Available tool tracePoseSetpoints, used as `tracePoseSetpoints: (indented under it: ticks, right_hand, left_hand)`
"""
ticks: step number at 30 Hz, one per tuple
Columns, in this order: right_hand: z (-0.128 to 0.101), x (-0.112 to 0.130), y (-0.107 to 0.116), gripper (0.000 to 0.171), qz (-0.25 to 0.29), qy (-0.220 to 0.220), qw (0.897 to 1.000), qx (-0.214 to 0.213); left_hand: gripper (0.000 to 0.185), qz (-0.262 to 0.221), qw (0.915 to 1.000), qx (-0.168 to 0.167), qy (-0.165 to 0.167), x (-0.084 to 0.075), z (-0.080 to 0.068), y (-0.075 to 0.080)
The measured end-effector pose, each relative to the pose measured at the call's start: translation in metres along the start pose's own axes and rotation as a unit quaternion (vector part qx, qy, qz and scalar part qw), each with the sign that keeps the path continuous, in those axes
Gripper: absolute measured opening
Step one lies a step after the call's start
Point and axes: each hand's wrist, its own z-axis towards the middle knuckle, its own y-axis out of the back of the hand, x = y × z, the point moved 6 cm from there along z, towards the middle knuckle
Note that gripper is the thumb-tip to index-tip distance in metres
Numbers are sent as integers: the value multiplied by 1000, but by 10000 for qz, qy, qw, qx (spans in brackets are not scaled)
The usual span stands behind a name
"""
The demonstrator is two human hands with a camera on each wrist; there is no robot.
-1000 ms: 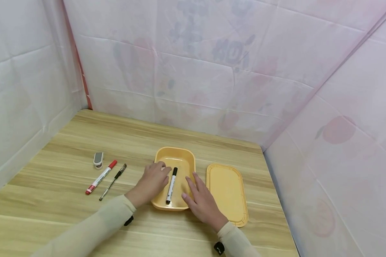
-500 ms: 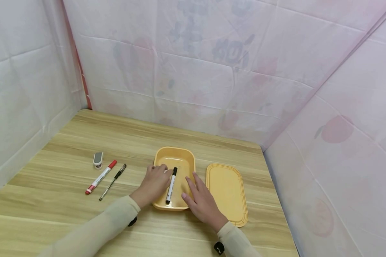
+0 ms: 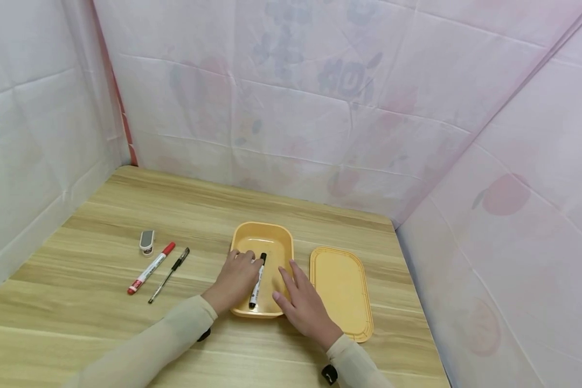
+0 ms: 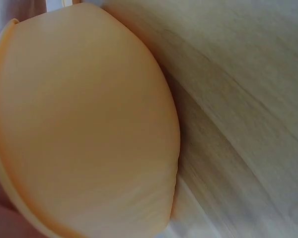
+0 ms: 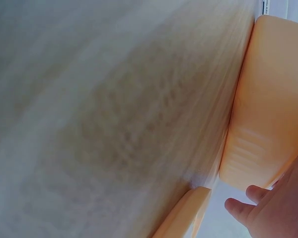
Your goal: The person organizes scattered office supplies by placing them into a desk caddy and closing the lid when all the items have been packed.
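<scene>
A yellow box [image 3: 271,231] stands open on the wooden table, with a black marker [image 3: 257,283] lying lengthwise in it, its lower end on the front rim. My left hand [image 3: 237,275] lies over the box's left rim, and its curled fingertips sit on the marker's upper end; the thumb is hidden. My right hand [image 3: 298,293] rests flat on the box's right rim with straight fingers. The left wrist view is filled by the box's outer wall [image 4: 89,124]. In the right wrist view the box wall [image 5: 268,99] appears beside my right fingers [image 5: 268,210].
The box's yellow lid [image 3: 341,288] lies flat just right of the box. To the left lie a red marker [image 3: 151,268], a thin black pen [image 3: 170,275] and a small grey-and-white eraser [image 3: 147,241]. Pale cloth walls close in the table on three sides.
My left hand has slid right across the box rim until its fingers reached the black marker. The marker, the box and my right hand have stayed in place.
</scene>
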Motion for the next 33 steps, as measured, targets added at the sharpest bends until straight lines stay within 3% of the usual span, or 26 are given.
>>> tracePoseSetpoints:
  ticks: [13,23,33]
  right_hand:
    - [-1,1,0,67,96,11,10000,19]
    - [-1,0,0,66,55,-3,10000,31]
    - [-1,2,1,65,3,-19,10000,57]
  left_hand:
    - [20,448,9974,541,140,-1,2,-11]
    - [26,477,9985,268,84,-2,3,-7]
    - [39,667,9975,253,24,-3,3,-3]
